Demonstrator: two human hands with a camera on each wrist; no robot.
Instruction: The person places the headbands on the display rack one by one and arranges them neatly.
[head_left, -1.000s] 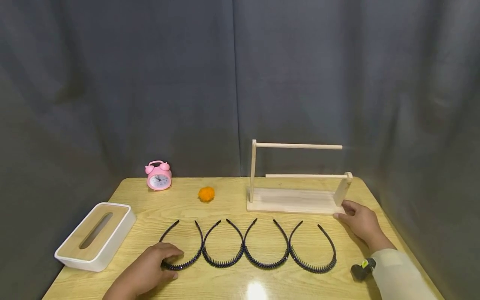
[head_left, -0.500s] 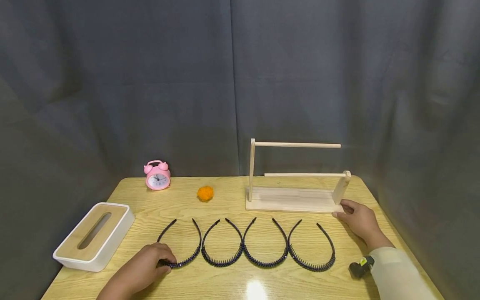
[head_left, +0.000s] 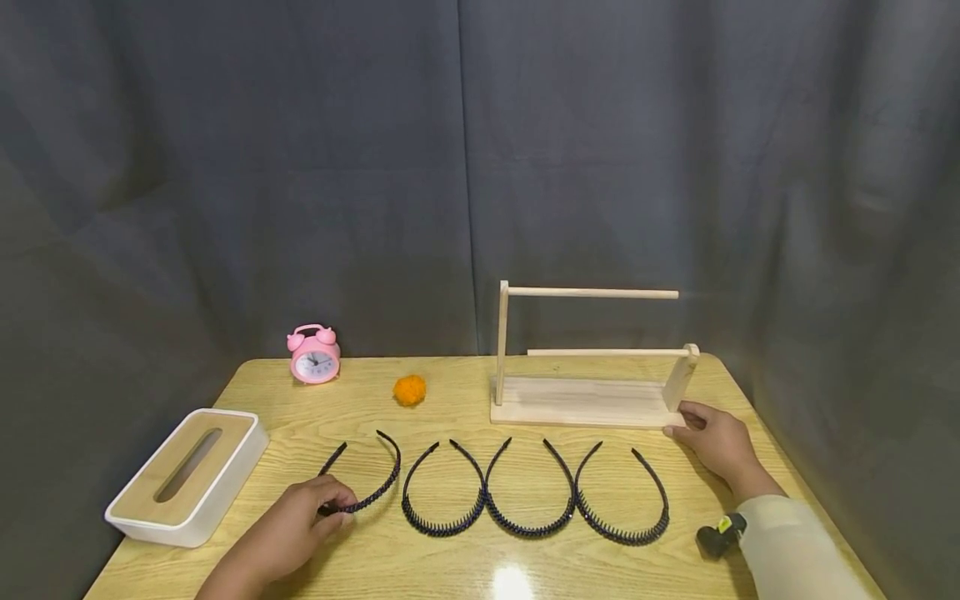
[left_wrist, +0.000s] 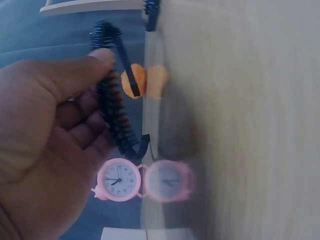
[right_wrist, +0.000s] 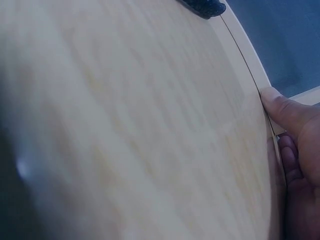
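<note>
My left hand pinches a dark, toothed headband by its left side, thumb in front. The headband tilts, its open ends pointing away; in the left wrist view the same headband appears above the tabletop. Three similar headbands, a left one, a middle one and a right one, lie in a row on the table. Behind them stands a wooden rack with two horizontal rods. My right hand grips the rack's front right base corner, thumb along the front edge; some fingers are hidden.
A white tissue box with a wooden lid sits at the left of the table. Farther back are a pink alarm clock and an orange pom-pom. A dark curtain hangs behind the table.
My left fingers have closed on the leftmost headband. It has tilted up and moved slightly away, separating from its neighbour. The right hand stays at the rack.
</note>
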